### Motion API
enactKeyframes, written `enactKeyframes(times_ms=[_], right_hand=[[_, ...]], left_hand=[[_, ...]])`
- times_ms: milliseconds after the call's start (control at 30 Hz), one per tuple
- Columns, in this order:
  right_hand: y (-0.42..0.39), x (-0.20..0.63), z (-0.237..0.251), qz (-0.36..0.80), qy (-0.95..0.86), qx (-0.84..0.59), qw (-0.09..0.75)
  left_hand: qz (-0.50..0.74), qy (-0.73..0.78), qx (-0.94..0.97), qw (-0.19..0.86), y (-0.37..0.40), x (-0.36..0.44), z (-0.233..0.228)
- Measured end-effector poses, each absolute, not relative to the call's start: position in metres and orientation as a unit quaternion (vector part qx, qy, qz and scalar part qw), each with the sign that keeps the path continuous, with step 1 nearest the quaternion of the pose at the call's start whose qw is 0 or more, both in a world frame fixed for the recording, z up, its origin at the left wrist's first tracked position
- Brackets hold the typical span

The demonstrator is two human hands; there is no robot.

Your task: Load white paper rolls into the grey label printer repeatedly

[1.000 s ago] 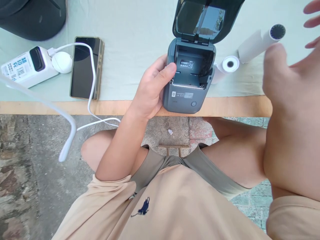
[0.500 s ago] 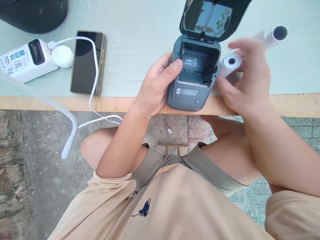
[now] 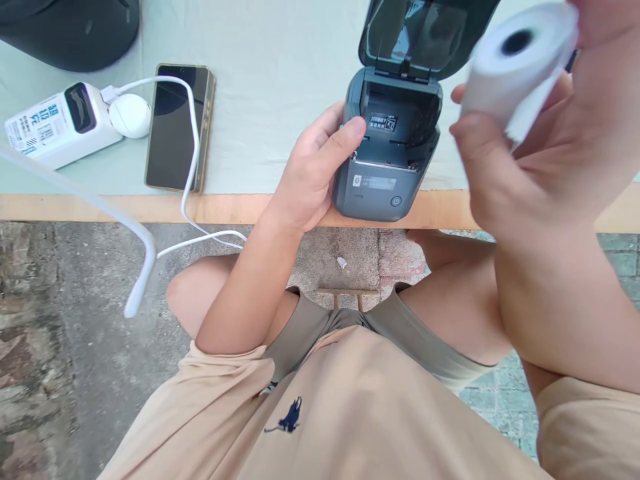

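1. Paper roll [image 3: 520, 63], white w/ dark hollow core, upper right of frame: lifted clear of the table, blurred, core end turned toward the camera.
2. Right hand [image 3: 540, 160] wrapped round the roll: thumb across the near side, fingers behind, grip closed on it. Close to the lens, so large in frame.
3. Label printer [image 3: 387, 160], dark grey, top centre: stands at the near table edge, just left of the roll and apart from it. Lid [image 3: 425, 33] swung up & back; paper bay inside bare, small printed sticker on its back wall. Round button at the front lower right.
4. Left hand [image 3: 315, 173] clasped on the printer's left side, thumb tip at the bay rim, fingers behind the body. Holds it firm.
5. Table [image 3: 270, 67]: pale green cloth on top, wooden edge strip along the near side, mid-frame.
6. Smartphone [image 3: 179, 127], upper left, screen dark, flat on the cloth, well apart from the printer.
7. White cable [image 3: 187, 167] over the phone, running off the table edge & down.
8. Power bank [image 3: 55, 127], white, far upper left, round white plug beside it.
9. Dark rounded object, top-left corner, cropped; cannot tell what.
10. Lower frame: beige shirt, olive shorts, bare knees, stone floor.
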State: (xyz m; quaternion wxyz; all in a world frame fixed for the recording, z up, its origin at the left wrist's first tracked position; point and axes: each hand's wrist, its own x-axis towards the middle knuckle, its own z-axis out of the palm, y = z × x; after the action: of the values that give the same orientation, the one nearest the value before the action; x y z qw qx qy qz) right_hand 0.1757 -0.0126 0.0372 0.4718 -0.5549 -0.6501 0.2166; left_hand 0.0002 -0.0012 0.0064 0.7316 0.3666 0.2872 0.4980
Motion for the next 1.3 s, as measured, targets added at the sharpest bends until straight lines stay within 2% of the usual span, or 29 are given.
enactKeyframes(times_ms=[133, 267, 333, 467, 533, 767, 1000, 1167, 1300], right_hand=[[-0.009, 0.163, 0.040, 0.085, -0.796, -0.465, 0.379], [-0.004, 0.158, 0.043, 0.001, -0.818, -0.485, 0.309], [-0.002, 0.158, 0.044, -0.015, -0.825, -0.490, 0.279], [0.002, 0.160, 0.042, 0.031, -0.828, -0.508, 0.236], [0.004, 0.161, 0.041, 0.040, -0.830, -0.503, 0.237], [-0.005, 0.165, 0.034, -0.053, -0.843, -0.442, 0.302], [-0.012, 0.164, 0.023, -0.023, -0.884, -0.343, 0.316], [-0.012, 0.169, 0.026, 0.035, -0.840, -0.412, 0.352], [-0.011, 0.173, 0.025, 0.039, -0.824, -0.471, 0.313]], left_hand=[[0.505, 0.271, 0.357, 0.738, 0.000, 0.000, 0.005], [0.503, 0.278, 0.358, 0.736, 0.000, -0.001, 0.005], [0.499, 0.284, 0.362, 0.734, 0.000, -0.001, 0.005], [0.495, 0.287, 0.370, 0.732, 0.001, -0.003, 0.003], [0.492, 0.282, 0.371, 0.735, 0.002, -0.004, 0.002], [0.516, 0.286, 0.335, 0.735, -0.001, -0.001, 0.005], [0.509, 0.325, 0.380, 0.701, -0.004, 0.000, 0.008], [0.478, 0.338, 0.487, 0.649, 0.006, -0.004, -0.014], [0.451, 0.311, 0.557, 0.624, 0.014, -0.007, -0.032]])
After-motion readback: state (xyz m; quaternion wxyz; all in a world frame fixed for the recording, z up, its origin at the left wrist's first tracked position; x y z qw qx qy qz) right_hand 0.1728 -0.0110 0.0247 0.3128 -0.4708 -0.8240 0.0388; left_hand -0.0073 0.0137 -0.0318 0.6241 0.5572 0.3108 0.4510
